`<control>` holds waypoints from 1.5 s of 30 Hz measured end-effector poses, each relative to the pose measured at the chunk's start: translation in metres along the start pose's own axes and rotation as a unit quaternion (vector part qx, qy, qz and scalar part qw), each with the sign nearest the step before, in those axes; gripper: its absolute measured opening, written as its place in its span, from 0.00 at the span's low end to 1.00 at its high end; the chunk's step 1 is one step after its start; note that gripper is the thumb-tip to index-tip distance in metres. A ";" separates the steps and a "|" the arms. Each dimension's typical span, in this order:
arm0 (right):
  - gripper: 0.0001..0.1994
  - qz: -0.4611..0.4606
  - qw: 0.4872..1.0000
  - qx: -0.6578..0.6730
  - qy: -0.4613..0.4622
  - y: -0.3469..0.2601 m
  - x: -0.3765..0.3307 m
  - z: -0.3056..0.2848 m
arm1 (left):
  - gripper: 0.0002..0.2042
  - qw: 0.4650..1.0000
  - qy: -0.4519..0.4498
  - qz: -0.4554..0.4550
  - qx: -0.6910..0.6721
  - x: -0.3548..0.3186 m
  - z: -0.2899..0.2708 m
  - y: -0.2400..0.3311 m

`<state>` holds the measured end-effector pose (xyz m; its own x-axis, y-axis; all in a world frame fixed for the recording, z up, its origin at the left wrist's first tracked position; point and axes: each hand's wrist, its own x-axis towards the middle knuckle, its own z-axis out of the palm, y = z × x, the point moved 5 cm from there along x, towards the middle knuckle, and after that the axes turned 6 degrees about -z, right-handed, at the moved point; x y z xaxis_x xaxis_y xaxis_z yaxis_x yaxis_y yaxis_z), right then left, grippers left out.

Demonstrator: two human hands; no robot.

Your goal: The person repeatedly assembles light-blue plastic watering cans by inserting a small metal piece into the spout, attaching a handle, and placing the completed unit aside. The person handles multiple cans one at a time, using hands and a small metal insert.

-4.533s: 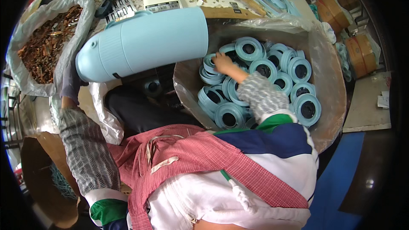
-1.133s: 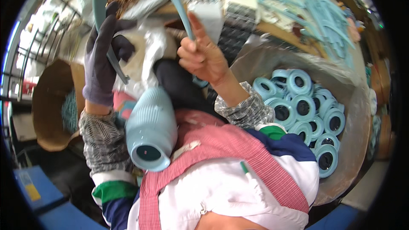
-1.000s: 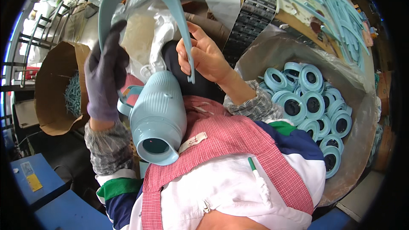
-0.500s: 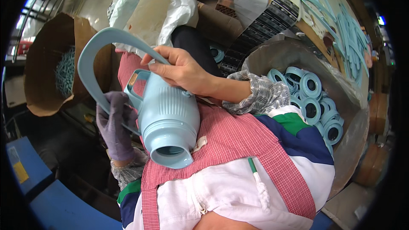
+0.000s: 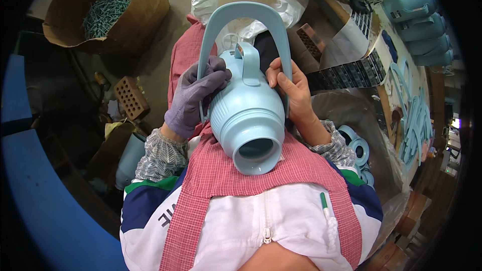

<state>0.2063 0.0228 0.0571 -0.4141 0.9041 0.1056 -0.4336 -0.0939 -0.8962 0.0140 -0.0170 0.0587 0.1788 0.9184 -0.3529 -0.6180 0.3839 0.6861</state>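
A light blue ribbed plastic flask body (image 5: 249, 120) lies on my lap over a red checked apron, its open mouth facing me. A light blue arched carrying handle (image 5: 241, 15) spans its far end. My left hand (image 5: 193, 98), in a grey-purple glove, presses the handle's left leg against the flask's side. My bare right hand (image 5: 293, 93) holds the handle's right leg against the other side.
A cardboard box of light blue small parts (image 5: 108, 10) stands at far left. A sack of light blue rings (image 5: 359, 148) sits at my right. More blue flask bodies (image 5: 414, 17) and handles (image 5: 414, 115) lie on the bench at right. A brick (image 5: 130, 98) lies on the floor.
The flask has come down onto my lap. The handle now straddles its far end, with one hand on each leg, where before my right hand held the handle above it.
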 end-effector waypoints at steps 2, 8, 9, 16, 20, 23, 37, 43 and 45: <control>0.09 0.010 1.000 0.018 0.012 0.002 0.000 0.000 | 0.10 0.998 0.031 -0.029 0.053 0.000 0.002 0.007; 0.08 0.024 0.998 0.036 0.042 0.004 0.001 0.002 | 0.13 0.996 0.017 -0.006 0.087 0.002 0.001 0.006; 0.08 0.017 0.998 0.027 0.055 0.003 0.000 0.001 | 0.13 0.995 0.009 0.002 0.100 0.001 0.004 0.007; 0.18 -0.109 0.992 -0.050 0.049 -0.015 0.033 0.007 | 0.14 0.825 -0.003 0.403 0.397 -0.006 0.021 0.055; 0.25 -0.398 0.807 -0.422 -0.106 -0.043 0.103 0.029 | 0.15 0.681 -0.249 0.556 0.407 -0.015 0.066 0.111; 0.16 -0.072 0.946 -0.257 -0.184 -0.058 0.139 -0.003 | 0.17 0.614 -0.171 0.564 0.525 0.011 0.108 0.150; 0.13 -0.507 0.667 -0.396 0.376 -0.362 0.093 -0.357 | 0.17 0.856 -0.128 0.082 0.494 0.102 0.063 0.069; 0.23 -0.358 0.394 -0.627 0.569 -0.374 0.118 -0.471 | 0.14 0.878 -0.027 0.037 0.476 0.099 0.041 0.059; 0.28 -0.263 0.445 -0.627 0.583 -0.409 0.092 -0.548 | 0.13 0.886 -0.026 0.016 0.463 0.108 0.038 0.060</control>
<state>0.7840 0.3729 0.1970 0.4944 0.3342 0.8024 0.8649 -0.0964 -0.4927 0.0249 0.1087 0.0864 0.2234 0.9239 -0.3107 0.2661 0.2489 0.9313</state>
